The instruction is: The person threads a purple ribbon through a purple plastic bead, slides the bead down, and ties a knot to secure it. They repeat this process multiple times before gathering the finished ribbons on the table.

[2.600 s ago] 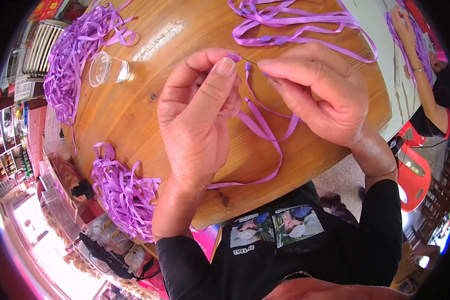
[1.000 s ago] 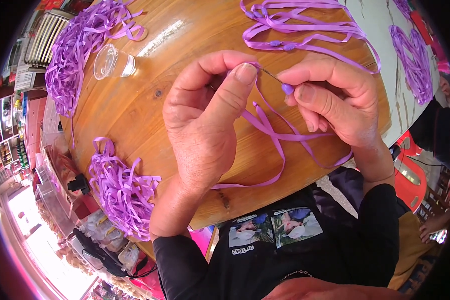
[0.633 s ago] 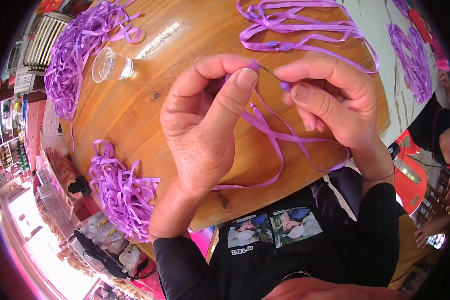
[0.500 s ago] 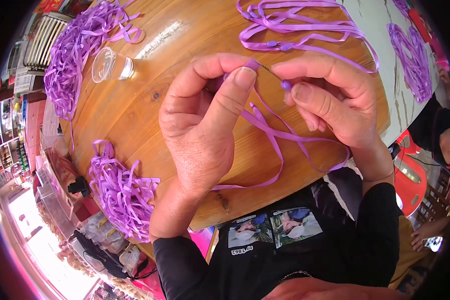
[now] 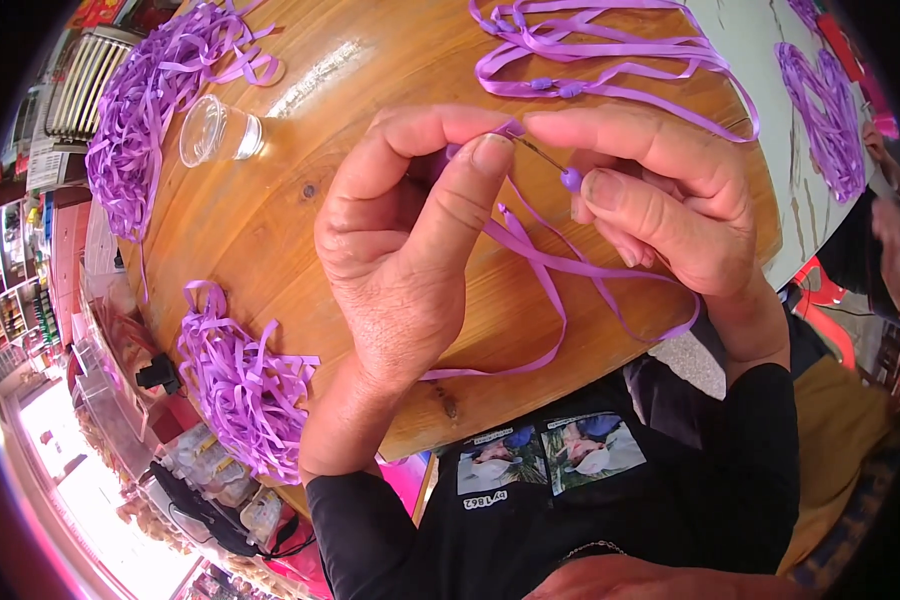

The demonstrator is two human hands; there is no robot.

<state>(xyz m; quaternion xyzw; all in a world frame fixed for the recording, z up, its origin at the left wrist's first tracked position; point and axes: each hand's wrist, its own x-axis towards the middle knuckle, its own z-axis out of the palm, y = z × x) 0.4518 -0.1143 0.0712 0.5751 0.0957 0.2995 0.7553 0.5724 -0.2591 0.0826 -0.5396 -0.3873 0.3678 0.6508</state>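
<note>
Above the wooden table, my left hand (image 5: 400, 240) pinches the end of a purple ribbon (image 5: 513, 128) between thumb and forefinger. A thin dark needle or wire (image 5: 542, 154) runs from that end to a small purple bead (image 5: 571, 179). My right hand (image 5: 685, 205) has the bead at its thumb tip, against its curled fingers, while its forefinger reaches over to the ribbon end. Below the hands, loose ribbon (image 5: 550, 262) crosses itself on the tabletop. Part of the ribbon is hidden behind my left fingers.
The wooden table (image 5: 300, 235) bears a clear plastic cup (image 5: 203, 132) and purple ribbon heaps (image 5: 130, 130) (image 5: 245, 390) at the left. Ribbons with beads (image 5: 610, 50) lie at the far side. Another ribbon bundle (image 5: 822, 120) rests on a white marbled surface (image 5: 770, 180). Another person's arm (image 5: 890, 235) shows at right.
My right forefinger has stretched left and up to the ribbon end. My left hand has hardly moved. At the right, the other person has shifted and less of the red stool shows.
</note>
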